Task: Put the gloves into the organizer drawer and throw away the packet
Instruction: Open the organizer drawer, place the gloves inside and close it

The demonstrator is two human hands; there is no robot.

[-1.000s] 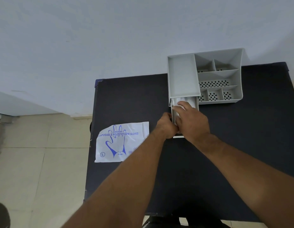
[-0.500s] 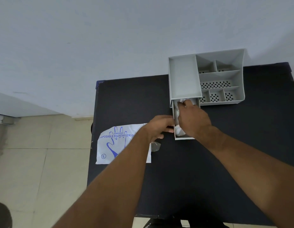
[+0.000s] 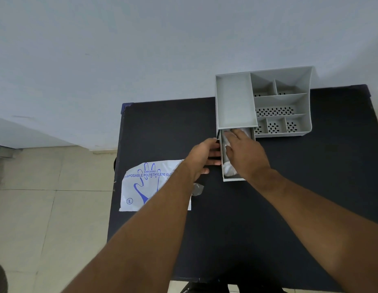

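A grey organizer (image 3: 234, 100) stands at the back of the black table (image 3: 310, 187), its narrow drawer (image 3: 222, 166) pulled out toward me. Clear crumpled gloves (image 3: 229, 169) lie inside the drawer. My right hand (image 3: 245, 154) lies flat on the gloves, fingers spread, pressing them down. My left hand (image 3: 201, 158) touches the drawer's left wall with its fingers loosely bent. The white glove packet (image 3: 139, 187) with blue print lies flat at the table's left edge, partly hidden by my left forearm. A small clear scrap (image 3: 197, 189) of plastic lies beside the packet.
The organizer's open compartments (image 3: 279, 106) on the right hold nothing visible. A pale wall runs behind the table. Tiled floor (image 3: 46, 197) lies to the left, below the table's edge.
My left hand swung out to the left, then came back to the drawer's side. My right hand pushed further into the drawer over the gloves. The view has shifted slightly.
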